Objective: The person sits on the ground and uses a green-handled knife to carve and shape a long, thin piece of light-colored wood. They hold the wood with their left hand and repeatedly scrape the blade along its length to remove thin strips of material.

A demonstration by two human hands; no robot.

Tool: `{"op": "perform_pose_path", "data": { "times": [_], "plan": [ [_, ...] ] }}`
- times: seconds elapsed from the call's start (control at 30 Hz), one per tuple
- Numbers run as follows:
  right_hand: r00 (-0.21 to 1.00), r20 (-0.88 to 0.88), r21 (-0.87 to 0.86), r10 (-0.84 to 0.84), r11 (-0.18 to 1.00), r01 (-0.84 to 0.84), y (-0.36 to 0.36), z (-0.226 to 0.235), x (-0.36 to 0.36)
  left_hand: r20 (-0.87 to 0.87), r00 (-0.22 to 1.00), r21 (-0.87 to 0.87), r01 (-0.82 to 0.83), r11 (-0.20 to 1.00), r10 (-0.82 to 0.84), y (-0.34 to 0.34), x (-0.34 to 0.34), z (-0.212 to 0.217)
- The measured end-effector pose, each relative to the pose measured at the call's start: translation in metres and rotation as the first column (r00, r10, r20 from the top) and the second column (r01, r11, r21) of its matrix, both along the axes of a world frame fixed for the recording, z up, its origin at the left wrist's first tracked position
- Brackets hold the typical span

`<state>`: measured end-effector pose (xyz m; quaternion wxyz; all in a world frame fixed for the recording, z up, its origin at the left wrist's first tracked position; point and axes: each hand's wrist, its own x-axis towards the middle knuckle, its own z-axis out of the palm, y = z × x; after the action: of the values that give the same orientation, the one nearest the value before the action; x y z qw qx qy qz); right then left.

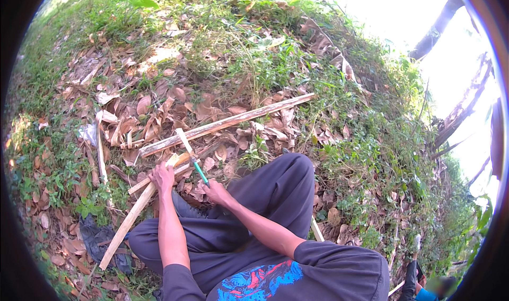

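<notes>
My left hand (163,177) is closed round a pale wooden stick (125,228), which slants from the lower left up past my fingers. In my right hand (215,192), fingers wrapped round its green handle, is a knife (185,143) with a long, light blade. The blade points up and left, close to the upper end of the stick; whether it touches the wood I cannot tell. Under that stick, near my left hand, lies a shorter wooden strip (139,186). A long split piece of wood (228,123) rests on the dry leaves just beyond the blade.
My crossed legs (275,195) are right below my hands. Dark crumpled plastic (105,241) lies at the left, a thin pale stick (101,158) and clear plastic (88,134) farther up. Another person (426,293) sits at the lower right. Tree trunks (437,28) stand at the far right.
</notes>
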<state>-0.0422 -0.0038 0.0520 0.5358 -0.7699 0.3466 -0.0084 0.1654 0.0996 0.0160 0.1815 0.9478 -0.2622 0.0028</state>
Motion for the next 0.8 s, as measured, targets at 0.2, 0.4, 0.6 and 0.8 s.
{"op": "perform_pose_path", "data": {
  "times": [0.2,0.4,0.6,0.8],
  "plan": [
    [1.0,0.02,0.0,0.0,1.0,0.0,0.005,-0.008,-0.002,0.0,1.0,0.011,-0.023,1.0,0.023,0.002,0.002,-0.007],
    [1.0,-0.019,0.007,0.024,1.0,-0.024,-0.002,-0.008,0.002,-0.024,0.946,0.065,0.325,0.943,-0.324,0.016,0.044,0.003],
    [1.0,0.003,-0.05,0.015,0.999,-0.015,-0.004,-0.006,0.003,0.02,0.959,0.04,0.282,0.959,-0.283,0.013,0.031,0.012],
    [0.999,-0.02,0.05,-0.04,0.998,0.041,0.006,0.004,0.005,0.05,0.968,0.013,0.245,0.969,-0.246,0.023,0.025,0.006]
  ]
}}
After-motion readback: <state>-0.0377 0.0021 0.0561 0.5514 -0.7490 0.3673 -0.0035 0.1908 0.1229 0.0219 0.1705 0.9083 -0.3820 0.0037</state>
